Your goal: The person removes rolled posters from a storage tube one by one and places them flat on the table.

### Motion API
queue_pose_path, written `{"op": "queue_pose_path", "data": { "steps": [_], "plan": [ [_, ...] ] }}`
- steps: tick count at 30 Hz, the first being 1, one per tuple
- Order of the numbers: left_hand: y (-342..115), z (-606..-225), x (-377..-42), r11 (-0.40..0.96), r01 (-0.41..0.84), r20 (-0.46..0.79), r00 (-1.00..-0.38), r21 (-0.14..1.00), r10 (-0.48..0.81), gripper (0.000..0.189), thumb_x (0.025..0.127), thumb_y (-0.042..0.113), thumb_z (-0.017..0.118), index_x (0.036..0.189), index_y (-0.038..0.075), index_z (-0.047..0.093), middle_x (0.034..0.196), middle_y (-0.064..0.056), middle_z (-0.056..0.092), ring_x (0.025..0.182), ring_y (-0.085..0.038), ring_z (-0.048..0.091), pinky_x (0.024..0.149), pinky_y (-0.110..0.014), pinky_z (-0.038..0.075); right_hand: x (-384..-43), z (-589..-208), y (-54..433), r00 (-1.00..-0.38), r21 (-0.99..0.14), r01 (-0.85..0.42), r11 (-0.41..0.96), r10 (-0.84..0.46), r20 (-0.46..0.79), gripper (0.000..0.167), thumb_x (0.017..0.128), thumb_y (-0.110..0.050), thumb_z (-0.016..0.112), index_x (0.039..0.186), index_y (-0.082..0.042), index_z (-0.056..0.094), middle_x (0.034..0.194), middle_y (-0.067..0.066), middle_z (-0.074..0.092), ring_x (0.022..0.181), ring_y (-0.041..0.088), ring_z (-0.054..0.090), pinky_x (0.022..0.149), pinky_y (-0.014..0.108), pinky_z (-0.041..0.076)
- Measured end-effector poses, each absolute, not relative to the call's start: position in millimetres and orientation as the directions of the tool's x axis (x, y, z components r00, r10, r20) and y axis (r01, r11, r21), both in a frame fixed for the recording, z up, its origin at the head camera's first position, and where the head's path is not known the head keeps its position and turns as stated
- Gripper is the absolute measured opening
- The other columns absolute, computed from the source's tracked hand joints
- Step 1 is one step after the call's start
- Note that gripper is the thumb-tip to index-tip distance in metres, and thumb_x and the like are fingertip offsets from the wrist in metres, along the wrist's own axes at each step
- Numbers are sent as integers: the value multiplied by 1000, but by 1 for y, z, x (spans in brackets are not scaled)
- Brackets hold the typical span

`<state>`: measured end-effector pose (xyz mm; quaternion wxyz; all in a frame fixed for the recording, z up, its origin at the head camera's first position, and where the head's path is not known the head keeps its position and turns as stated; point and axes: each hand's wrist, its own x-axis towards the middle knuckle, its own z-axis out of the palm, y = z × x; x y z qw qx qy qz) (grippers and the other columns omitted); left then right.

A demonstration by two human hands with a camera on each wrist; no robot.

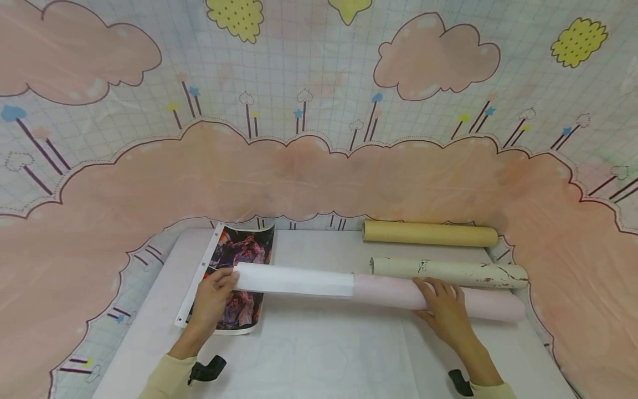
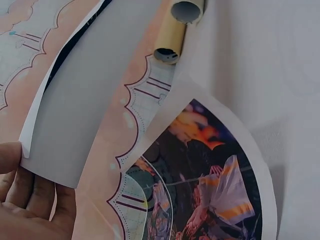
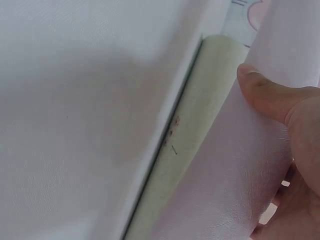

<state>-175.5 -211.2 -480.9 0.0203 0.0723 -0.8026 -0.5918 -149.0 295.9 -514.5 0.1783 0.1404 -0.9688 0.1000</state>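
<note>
Pastel cloth printed with clouds (image 1: 339, 183) hangs behind a white worktop (image 1: 319, 343), where a person in pale cuffs (image 1: 166, 377) holds a white paper roll (image 1: 294, 280) and a pink tube (image 1: 386, 291) end to end. By the look of it, the work stands partway: the white paper roll appears to be seated in the mouth of the pink tube, with a long stretch exposed, though whether it is going in or coming out cannot be told. That exposed length seems to be what is left to deal with. Under the roll's outer end lies a colour print (image 1: 244, 249), spread out, while a yellow tube (image 1: 430, 234) rests at the back and a cream tube (image 1: 443, 270) just beside the pink one. Fingers of the left hand (image 1: 214, 296) pinch the roll's free end, thumb at the rim and the others beneath; the left wrist view shows a dark strip inside its curl. Fingers of the right hand (image 1: 446, 310) are clamped round the pink tube, thumb on one side, the others opposite; the joint lies between the hands, touched by neither
</note>
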Motion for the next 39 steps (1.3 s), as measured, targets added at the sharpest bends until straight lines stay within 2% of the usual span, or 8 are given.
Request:
{"op": "queue_pose_path", "data": {
  "steps": [5,13,19,24,27,30,35,39],
  "plan": [
    [-217,-480,-176,287,-98,-51,-984,953,-169,42,101,31,54,129,-1,56,131,-22,62,102,8,56,84,-7,44,-148,-512,298,-891,-148,-309,939,-231,390,81,62,-19,91,135,-15,54,125,15,59,118,38,52,98,65,30],
    [-226,-478,-174,281,-130,-74,-976,951,-204,48,101,38,52,132,1,55,136,-19,59,106,9,52,87,-4,39,-148,-514,304,-883,-143,-307,941,-226,412,82,62,-21,91,135,-14,54,123,15,60,117,37,53,98,64,31],
    [-238,-475,-173,272,-135,-68,-968,953,-242,50,102,38,49,135,0,52,139,-19,57,111,4,52,89,-5,39,-146,-514,311,-903,-172,-276,946,-194,384,80,65,-21,90,136,-13,52,124,18,60,117,40,52,98,66,30],
    [-250,-475,-170,222,-141,-74,-955,965,-288,52,102,38,49,138,1,48,142,-17,54,110,2,52,93,-12,43,-143,-515,316,-915,-179,-262,948,-185,358,80,66,-20,89,136,-13,51,124,18,57,118,41,49,99,66,28],
    [-254,-473,-169,190,-144,-83,-952,971,-296,55,102,41,48,141,3,45,144,-15,52,112,0,53,104,-27,45,-142,-517,318,-917,-177,-269,947,-195,349,80,65,-19,89,136,-14,53,122,17,57,117,42,50,98,68,28],
    [-254,-471,-167,173,-151,-92,-947,973,-308,57,101,44,48,142,5,45,144,-12,53,113,-1,53,106,-31,44,-143,-520,321,-917,-162,-277,947,-211,338,80,64,-18,90,135,-14,53,121,17,58,117,43,51,98,69,29],
    [-252,-470,-166,137,-149,-100,-943,979,-317,56,101,43,49,141,4,46,136,-2,58,113,-2,53,96,-17,44,-148,-527,328,-926,-127,-275,953,-227,301,80,65,-17,90,136,-14,53,124,17,58,118,42,51,98,70,29],
    [-251,-471,-167,110,-136,-96,-945,985,-312,55,100,42,51,138,2,47,133,0,59,112,0,54,94,-14,43,-152,-531,334,-930,-100,-266,959,-228,288,79,65,-17,90,135,-13,54,123,18,59,117,43,52,97,70,31]
  ]
}}
